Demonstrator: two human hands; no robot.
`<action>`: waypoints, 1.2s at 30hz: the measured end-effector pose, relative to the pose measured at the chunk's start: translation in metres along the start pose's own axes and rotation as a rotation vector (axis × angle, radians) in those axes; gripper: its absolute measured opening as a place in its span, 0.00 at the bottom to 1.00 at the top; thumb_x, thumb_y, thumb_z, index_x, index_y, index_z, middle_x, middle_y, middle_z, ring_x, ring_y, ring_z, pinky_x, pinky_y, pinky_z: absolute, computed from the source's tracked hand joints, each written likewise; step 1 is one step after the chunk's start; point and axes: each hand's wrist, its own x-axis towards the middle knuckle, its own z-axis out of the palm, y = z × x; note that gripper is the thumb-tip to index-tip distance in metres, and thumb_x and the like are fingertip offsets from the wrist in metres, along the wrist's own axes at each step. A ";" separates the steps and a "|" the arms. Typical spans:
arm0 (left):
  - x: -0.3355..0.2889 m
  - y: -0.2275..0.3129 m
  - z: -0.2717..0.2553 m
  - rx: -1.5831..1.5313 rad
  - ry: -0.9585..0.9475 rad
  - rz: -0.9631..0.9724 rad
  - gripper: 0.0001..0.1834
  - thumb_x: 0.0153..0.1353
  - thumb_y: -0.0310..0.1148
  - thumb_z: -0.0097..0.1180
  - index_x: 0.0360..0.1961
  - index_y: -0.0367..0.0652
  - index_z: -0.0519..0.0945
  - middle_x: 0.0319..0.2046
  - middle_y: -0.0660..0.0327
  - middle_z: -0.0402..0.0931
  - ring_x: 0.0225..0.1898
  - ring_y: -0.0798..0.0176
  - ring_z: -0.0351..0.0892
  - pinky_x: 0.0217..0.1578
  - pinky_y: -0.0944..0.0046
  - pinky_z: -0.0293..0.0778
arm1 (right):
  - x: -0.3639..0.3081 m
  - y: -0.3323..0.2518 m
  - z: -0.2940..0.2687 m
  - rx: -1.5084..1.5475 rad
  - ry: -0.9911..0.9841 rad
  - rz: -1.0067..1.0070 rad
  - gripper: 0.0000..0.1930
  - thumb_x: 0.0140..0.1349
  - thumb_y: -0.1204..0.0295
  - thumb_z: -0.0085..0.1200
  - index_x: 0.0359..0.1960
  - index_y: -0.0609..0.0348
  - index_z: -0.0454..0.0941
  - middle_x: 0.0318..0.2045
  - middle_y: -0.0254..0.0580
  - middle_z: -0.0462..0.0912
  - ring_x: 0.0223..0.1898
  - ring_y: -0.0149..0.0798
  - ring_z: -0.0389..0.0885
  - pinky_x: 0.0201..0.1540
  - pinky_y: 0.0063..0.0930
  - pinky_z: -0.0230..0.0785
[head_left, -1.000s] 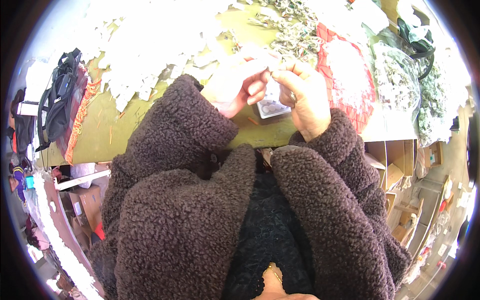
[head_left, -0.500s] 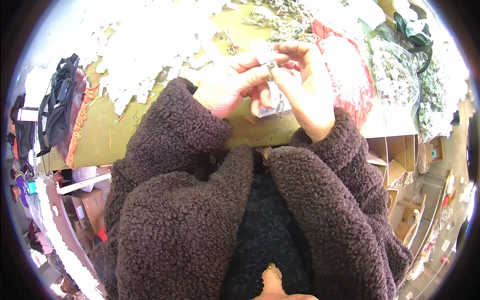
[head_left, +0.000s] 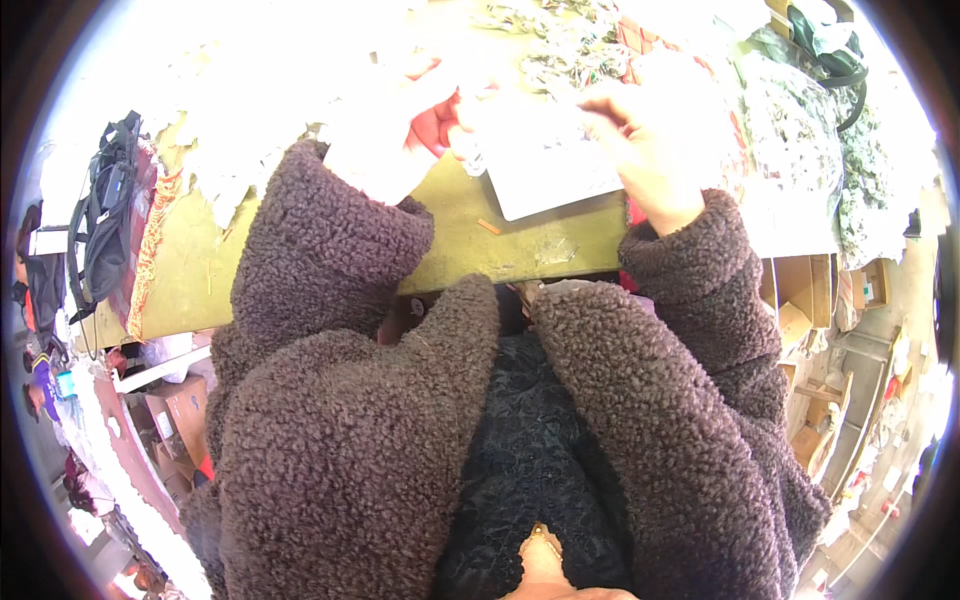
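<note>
Strong glare washes out much of the table top. My left hand (head_left: 400, 135) is over the table with its fingers curled. By its fingertips is a small clear or pale piece (head_left: 475, 163), too bright to make out. My right hand (head_left: 655, 150) is to the right, fingers bent and thumb close to the index finger; whatever they pinch is lost in the light. Between the two hands lies a white flat rectangular thing (head_left: 550, 175) with a rounded near corner. Both wrists come out of brown fleecy sleeves.
White pieces (head_left: 225, 165) spread over the yellow-green table (head_left: 455, 240) at left. Greenish knotted cords (head_left: 570, 65) and a plastic bag of pale green stuff (head_left: 795, 150) lie at far right. Black straps (head_left: 108, 215) sit at the left edge. A small orange bit (head_left: 488, 227) lies near the front.
My hands were together around a small piece; they have moved apart, left hand leftward, right hand rightward. The white flat thing between them now shows far more.
</note>
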 end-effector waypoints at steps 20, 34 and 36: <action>0.001 -0.003 0.005 -0.081 -0.027 -0.087 0.11 0.59 0.29 0.58 0.40 0.34 0.77 0.28 0.58 0.79 0.26 0.69 0.79 0.22 0.72 0.75 | -0.008 -0.006 0.014 -0.409 -0.135 -0.212 0.10 0.58 0.68 0.50 0.37 0.59 0.81 0.29 0.43 0.81 0.31 0.41 0.80 0.37 0.31 0.73; -0.004 -0.021 0.020 -0.141 -0.037 -0.163 0.12 0.61 0.25 0.54 0.46 0.36 0.72 0.37 0.59 0.77 0.36 0.67 0.80 0.35 0.69 0.78 | 0.003 -0.039 0.004 -0.209 0.020 -0.475 0.08 0.59 0.77 0.56 0.41 0.63 0.78 0.32 0.40 0.79 0.31 0.34 0.78 0.35 0.23 0.71; -0.004 -0.020 0.017 -0.179 -0.092 -0.173 0.12 0.61 0.25 0.53 0.45 0.36 0.73 0.36 0.59 0.76 0.35 0.67 0.79 0.35 0.69 0.78 | 0.008 -0.044 0.006 -0.334 0.078 -0.701 0.09 0.59 0.74 0.54 0.40 0.61 0.78 0.33 0.43 0.80 0.31 0.40 0.80 0.33 0.28 0.73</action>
